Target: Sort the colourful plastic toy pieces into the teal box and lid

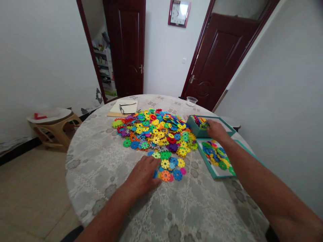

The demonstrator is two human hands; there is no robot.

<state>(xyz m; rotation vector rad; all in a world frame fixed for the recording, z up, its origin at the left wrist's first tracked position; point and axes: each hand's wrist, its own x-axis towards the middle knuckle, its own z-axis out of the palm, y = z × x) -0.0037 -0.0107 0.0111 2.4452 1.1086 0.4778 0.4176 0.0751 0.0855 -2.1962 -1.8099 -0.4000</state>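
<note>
A heap of colourful notched plastic discs [156, 132] covers the middle of the round table. In front of it lies a small loose group of the same discs [165, 164]. My left hand [145, 173] rests at the left side of this group, its thumb apart from the fingers, which touch the nearest discs. My right hand [216, 130] reaches over the teal box [195, 129], where discs stand packed in rows. Its fingers are pinched on dark greenish discs [205, 125], partly hidden by the hand.
The teal box lid [214, 175], with more discs in it, lies before the box. Black glasses [123, 109] lie on a notebook [116, 107] at the back left. A clear plastic bowl [191, 101] stands near the far edge. Left of the table is a stool [57, 131].
</note>
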